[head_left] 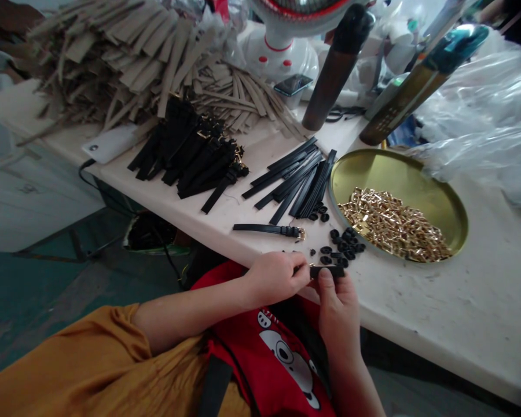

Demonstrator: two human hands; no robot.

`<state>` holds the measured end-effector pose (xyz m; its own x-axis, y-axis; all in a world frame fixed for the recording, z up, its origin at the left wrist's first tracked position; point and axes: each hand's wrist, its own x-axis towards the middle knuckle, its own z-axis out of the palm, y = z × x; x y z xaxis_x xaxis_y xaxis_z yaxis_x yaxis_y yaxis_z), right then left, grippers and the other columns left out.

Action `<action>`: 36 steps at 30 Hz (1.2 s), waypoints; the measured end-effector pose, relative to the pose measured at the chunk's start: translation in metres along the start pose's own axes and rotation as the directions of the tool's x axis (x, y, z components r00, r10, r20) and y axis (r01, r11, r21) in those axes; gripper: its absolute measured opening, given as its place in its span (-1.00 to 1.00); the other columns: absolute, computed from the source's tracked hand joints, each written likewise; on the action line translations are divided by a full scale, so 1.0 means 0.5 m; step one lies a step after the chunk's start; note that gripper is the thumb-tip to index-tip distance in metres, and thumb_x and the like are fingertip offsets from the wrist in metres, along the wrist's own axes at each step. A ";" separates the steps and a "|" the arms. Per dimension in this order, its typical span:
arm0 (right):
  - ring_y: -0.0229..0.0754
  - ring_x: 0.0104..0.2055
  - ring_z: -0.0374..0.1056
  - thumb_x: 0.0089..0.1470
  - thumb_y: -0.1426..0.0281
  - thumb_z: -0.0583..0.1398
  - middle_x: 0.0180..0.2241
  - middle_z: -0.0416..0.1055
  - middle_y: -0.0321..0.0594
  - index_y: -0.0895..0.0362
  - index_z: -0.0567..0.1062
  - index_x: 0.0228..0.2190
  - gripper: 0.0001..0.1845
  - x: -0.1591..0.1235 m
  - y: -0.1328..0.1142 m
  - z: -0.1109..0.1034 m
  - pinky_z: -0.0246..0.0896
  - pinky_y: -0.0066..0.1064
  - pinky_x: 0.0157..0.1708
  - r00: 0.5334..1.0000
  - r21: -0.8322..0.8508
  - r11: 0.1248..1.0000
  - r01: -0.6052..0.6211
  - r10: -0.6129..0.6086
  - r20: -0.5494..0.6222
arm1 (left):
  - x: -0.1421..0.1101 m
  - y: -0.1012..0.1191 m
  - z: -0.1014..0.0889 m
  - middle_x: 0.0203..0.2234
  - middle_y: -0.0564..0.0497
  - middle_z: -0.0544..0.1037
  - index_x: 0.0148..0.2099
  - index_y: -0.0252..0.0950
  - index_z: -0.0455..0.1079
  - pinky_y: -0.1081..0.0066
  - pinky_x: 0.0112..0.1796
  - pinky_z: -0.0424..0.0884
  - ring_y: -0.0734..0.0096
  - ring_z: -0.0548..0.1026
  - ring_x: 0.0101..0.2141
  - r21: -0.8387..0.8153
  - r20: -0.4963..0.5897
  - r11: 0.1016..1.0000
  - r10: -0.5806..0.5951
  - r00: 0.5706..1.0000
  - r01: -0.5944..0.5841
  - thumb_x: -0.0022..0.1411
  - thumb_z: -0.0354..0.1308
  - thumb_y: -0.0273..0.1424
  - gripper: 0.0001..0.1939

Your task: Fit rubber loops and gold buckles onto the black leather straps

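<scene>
At the table's front edge, a short black strap (pixel 333 271) is stretched between my two hands. My right hand (pixel 339 304) pinches it, thumb on top and fingers beneath. My left hand (pixel 278 278) is closed at the strap's other end, where a bit of gold metal shows by the fingertips; the rest is hidden. Just beyond my left hand lies a strap with a gold buckle (pixel 269 230). Small black loops (pixel 345 246) are scattered past my right hand. Loose black strips (pixel 293 179) lie behind them, and an oval gold tray (pixel 458 202) holds a heap of gold buckles (pixel 399 226).
Buckled black straps (pixel 195 150) are piled at the left, before a big stack of grey-beige strips (pixel 125 52). A white power strip (pixel 110 143), a dark bottle (pixel 336 69), a yellowish bottle (pixel 417 92), a fan (pixel 282 55) and plastic bags (pixel 486 110) stand around the back.
</scene>
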<state>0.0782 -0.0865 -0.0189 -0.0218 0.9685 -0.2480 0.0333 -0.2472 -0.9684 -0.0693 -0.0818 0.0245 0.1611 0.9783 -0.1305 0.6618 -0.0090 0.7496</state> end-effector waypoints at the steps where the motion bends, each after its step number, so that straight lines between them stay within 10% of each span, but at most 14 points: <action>1: -0.20 -0.34 0.37 -0.01 0.19 0.16 -0.39 0.45 -0.25 0.12 0.41 -0.32 -0.73 -0.002 -0.003 0.000 0.26 -0.31 -0.27 0.999 0.030 0.999 -0.034 0.033 0.011 | 0.000 0.001 0.001 -0.53 0.05 0.44 -0.42 -0.30 0.31 0.49 -0.43 0.17 0.47 0.37 -0.48 -0.003 -0.002 1.000 -0.007 1.000 0.007 0.20 -0.13 -0.35 -0.75; 13: -0.28 -0.36 0.38 -0.08 0.31 0.24 -0.39 0.46 -0.31 0.09 0.44 -0.37 -0.82 -0.016 -0.021 0.016 0.31 -0.39 -0.30 0.969 0.442 0.865 -0.239 0.184 0.164 | -0.017 0.005 0.000 -0.49 0.05 0.44 -0.37 -0.29 0.28 0.50 -0.42 0.23 0.47 0.38 -0.45 -0.156 0.024 0.988 0.020 1.000 -0.016 0.21 -0.11 -0.34 -0.79; 21: -0.37 -0.51 0.31 -0.15 0.36 0.29 -0.50 0.42 -0.37 0.13 0.42 -0.45 -0.83 -0.018 -0.031 0.014 0.29 -0.50 -0.45 0.963 0.506 0.819 -0.268 0.210 0.171 | -0.033 -0.007 0.000 -0.57 0.10 0.37 -0.34 -0.33 0.21 0.56 -0.57 0.24 0.58 0.33 -0.61 -0.472 0.238 0.873 -0.013 0.971 0.127 0.19 -0.08 -0.29 -0.81; 36: -0.44 -0.49 0.32 -0.25 0.47 0.34 -0.45 0.42 -0.42 0.10 0.44 -0.46 -0.77 -0.002 -0.040 0.000 0.30 -0.60 -0.47 0.955 0.541 0.790 -0.288 0.278 0.102 | -0.028 -0.012 -0.025 -0.44 0.06 0.43 -0.27 -0.33 0.33 0.51 -0.37 0.26 0.47 0.36 -0.40 -0.264 0.172 0.965 0.040 0.984 0.007 0.20 -0.08 -0.33 -0.79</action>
<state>0.0775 -0.0823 0.0007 -0.1136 0.8531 -0.5092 -0.5076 -0.4904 -0.7084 -0.0846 -0.0927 0.0301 0.3106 0.9271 -0.2099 0.4462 0.0528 0.8934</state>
